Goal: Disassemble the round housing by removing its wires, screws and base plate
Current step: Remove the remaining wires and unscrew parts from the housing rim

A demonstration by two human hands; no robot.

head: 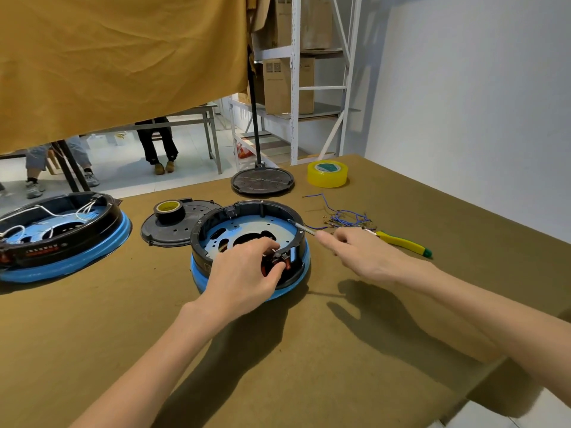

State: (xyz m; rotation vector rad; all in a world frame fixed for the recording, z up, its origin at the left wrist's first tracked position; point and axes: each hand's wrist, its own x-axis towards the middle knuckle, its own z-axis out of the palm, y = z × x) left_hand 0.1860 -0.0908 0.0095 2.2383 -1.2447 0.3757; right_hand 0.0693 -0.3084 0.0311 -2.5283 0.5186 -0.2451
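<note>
Two round housings are sitting on the brown table (pixel 309 350): the round housing (pixel 247 239) at centre, a second housing (pixel 58 233) at left with white wires inside. The left hand (pixel 244 276) is pinching the near rim's red-and-black part. The right hand (pixel 355 251) is closing on a thin screwdriver (pixel 304 228) touching the far rim. One pile of blue wires (pixel 346 217), two tape rolls, two loose black plates, one yellow-handled pliers (pixel 404 244).
</note>
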